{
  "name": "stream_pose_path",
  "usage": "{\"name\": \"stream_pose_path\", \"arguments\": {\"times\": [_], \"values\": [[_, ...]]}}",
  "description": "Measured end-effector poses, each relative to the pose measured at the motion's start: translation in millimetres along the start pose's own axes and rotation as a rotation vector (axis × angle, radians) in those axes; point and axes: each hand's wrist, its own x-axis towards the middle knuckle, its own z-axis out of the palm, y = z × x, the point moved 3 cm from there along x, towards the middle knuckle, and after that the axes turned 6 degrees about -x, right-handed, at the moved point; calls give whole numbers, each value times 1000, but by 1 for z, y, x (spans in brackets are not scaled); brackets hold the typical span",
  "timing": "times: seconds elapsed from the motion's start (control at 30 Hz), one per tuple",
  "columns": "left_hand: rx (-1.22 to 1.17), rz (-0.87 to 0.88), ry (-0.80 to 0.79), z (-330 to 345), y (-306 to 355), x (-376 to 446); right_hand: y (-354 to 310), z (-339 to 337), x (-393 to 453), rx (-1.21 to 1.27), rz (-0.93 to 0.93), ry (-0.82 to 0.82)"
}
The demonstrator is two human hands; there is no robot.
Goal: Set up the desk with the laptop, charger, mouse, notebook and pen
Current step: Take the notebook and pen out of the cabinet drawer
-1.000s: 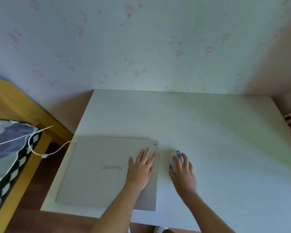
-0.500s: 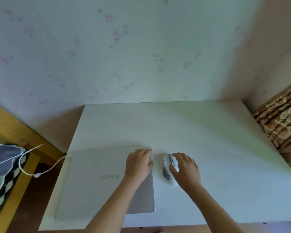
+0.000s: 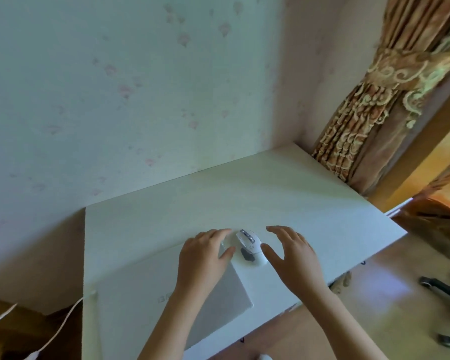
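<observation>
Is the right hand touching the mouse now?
Apart. The head view shows the right hand open beside the mouse, with a strip of white desk visible between them.

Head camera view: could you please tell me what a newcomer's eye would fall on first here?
First, the two hands near the desk's front edge: the left hand rests on the far right corner of the closed silver laptop, and the right hand is spread open just right of the white mouse. Next, the patterned gold curtain hangs past the desk's far right corner.
</observation>
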Motion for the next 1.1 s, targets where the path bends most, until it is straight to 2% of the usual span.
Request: {"name": "stream_pose_path", "arguments": {"times": [0.1,0.33,0.47,0.8,0.97,1.1], "values": [[-61,71,0,-21,2,-24,-20,-9,-38,24,50,43],[-207,149,-139,-50,20,-63,-35,-30,-127,36,228,96],[-370,160,-291,-47,57,-71,-27,-52,-168,28,317,182],[-593,401,-532,-3,189,-117,43,-115,-283,54,524,399],[-624,524,-645,42,287,-174,106,-156,-371,123,638,546],[-648,631,-727,78,366,-229,154,-190,-445,113,729,600]]}}
